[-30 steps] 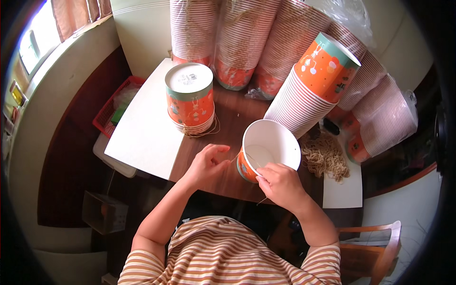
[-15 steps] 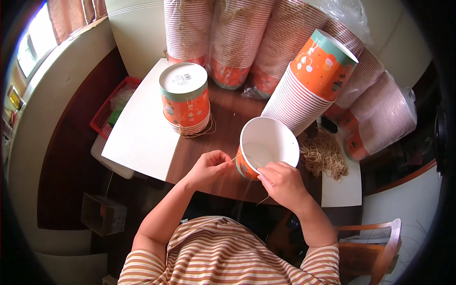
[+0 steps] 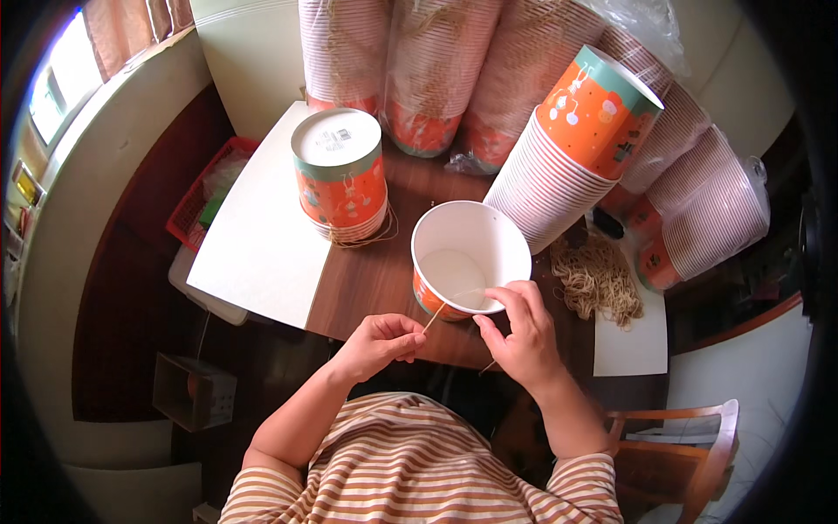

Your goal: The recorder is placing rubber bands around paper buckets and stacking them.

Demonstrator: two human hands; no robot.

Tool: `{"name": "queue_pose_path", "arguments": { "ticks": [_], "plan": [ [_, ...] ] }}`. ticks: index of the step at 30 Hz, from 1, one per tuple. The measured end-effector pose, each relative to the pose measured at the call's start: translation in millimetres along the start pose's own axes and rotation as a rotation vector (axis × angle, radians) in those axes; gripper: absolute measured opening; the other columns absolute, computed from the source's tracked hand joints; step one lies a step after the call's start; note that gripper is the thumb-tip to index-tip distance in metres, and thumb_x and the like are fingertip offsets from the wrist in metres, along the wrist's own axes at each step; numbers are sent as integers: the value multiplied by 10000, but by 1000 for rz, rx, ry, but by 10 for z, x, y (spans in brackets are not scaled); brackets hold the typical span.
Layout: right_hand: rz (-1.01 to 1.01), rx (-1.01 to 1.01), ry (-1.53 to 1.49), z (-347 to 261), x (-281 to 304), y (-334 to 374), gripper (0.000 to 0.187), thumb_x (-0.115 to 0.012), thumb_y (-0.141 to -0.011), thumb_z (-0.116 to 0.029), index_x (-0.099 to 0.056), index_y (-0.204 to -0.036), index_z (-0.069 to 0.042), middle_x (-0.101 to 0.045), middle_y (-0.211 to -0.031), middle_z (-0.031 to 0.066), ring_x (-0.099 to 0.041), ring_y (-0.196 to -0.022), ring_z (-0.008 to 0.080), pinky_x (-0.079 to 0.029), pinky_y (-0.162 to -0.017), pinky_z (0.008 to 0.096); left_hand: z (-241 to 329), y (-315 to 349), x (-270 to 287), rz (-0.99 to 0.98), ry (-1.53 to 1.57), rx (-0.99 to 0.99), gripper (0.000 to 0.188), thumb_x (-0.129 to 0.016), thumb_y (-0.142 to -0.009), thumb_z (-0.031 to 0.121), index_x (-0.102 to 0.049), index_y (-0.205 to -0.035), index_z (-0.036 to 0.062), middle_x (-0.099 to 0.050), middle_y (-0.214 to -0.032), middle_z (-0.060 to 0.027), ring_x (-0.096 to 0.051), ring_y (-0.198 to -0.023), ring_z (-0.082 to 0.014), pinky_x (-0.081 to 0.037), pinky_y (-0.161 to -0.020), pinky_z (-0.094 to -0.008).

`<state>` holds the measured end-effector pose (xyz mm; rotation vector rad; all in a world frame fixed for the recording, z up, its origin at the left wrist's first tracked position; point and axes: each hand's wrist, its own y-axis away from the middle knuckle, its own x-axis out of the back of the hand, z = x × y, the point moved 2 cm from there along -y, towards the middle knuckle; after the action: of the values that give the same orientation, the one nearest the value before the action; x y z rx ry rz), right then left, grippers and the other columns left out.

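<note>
An orange and green paper bucket (image 3: 471,240) with a white inside stands tilted toward me at the table's front edge. My left hand (image 3: 384,343) pinches a thin tan string (image 3: 434,317) just outside its near wall. That string runs up to the bucket, and a fine stretch of it shows inside. At the near right rim is my right hand (image 3: 522,336), its fingers over the rim and its thumb outside. A loose string end (image 3: 487,368) hangs below this hand; whether the palm holds the string is hidden.
An upside-down bucket stack (image 3: 340,188) with strings round its lower part stands left. Behind the bucket leans a tall bucket stack (image 3: 559,179). A tan string heap (image 3: 598,279) lies right. Bagged bucket stacks (image 3: 441,79) line the back. A wooden chair (image 3: 690,454) stands lower right.
The bucket has shifted left and tips a little differently. My left hand has drawn slightly down with the string, and my right thumb and fingers have spread apart at the rim.
</note>
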<state>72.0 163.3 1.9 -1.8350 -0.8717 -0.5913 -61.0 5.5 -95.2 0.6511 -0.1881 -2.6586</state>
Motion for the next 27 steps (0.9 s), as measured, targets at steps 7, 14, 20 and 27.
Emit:
{"name": "queue_pose_path", "arguments": {
  "ticks": [7, 14, 20, 27],
  "plan": [
    [167, -29, -58, -72, -309, 414, 161, -636, -773, 38, -558, -899, -25, -569, -775, 103, -578, -645, 236, -482, -570, 312, -120, -16, -3, -49, 236, 52, 120, -592, -909, 157, -603, -885, 39, -603, -785, -23, -540, -673, -86, -449, -607, -208],
    [-8, -830, -878, 83, -856, 876, 95, -583, -882, -55, -627, -934, 11, -655, -747, 38, -565, -616, 68, -452, -559, 222, -239, -72, -171, 43, 437, 36, 131, -564, -926, 176, -570, -901, 47, -598, -803, -28, -565, -709, -110, -476, -657, -246],
    [-40, -890, -1120, 27, -959, 897, 130, -539, -913, -78, -614, -999, -17, -650, -813, 23, -495, -611, 29, -369, -534, 162, -198, -60, -223, 62, 383, -50, 133, -561, -928, 174, -569, -936, 41, -599, -798, -31, -584, -727, -119, -497, -695, -276],
    [-118, -937, -1240, -19, -890, 983, 125, -540, -913, -80, -541, -1024, -24, -655, -838, 47, -486, -625, 23, -380, -561, 161, -181, -65, -204, 148, 166, -147, 101, -584, -914, 130, -576, -911, 29, -584, -782, -2, -548, -715, -72, -462, -669, -217]
  ]
}}
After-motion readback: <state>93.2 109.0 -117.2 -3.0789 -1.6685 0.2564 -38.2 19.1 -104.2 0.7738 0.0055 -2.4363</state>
